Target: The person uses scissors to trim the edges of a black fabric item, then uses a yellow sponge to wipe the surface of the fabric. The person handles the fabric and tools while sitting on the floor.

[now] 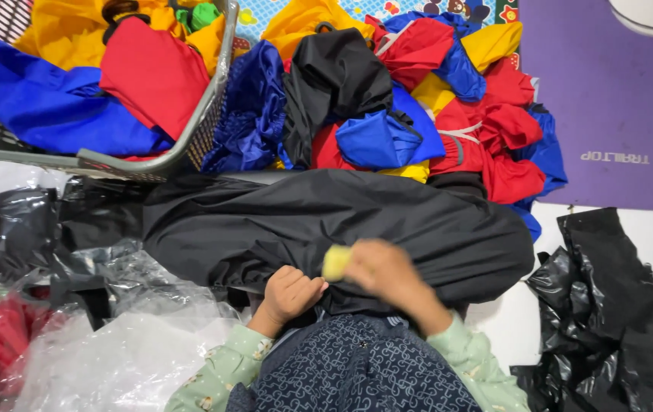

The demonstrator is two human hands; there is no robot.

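A large black fabric piece [326, 221] lies spread in front of me over my lap. My left hand [290, 294] is closed on its near edge, fingers curled into the cloth. My right hand [383, 271], blurred by motion, holds a small pale yellow block [336, 262] against the black fabric just right of my left hand. Both sleeves are light green; a dark patterned garment covers my lap below.
A grey wire basket [212, 114] at top left holds blue, red and yellow fabric. A heap of red, blue, black and yellow pieces [433, 107] lies beyond. Clear plastic bags [120, 358] sit left, black plastic [616, 320] right, a purple mat [616, 91] top right.
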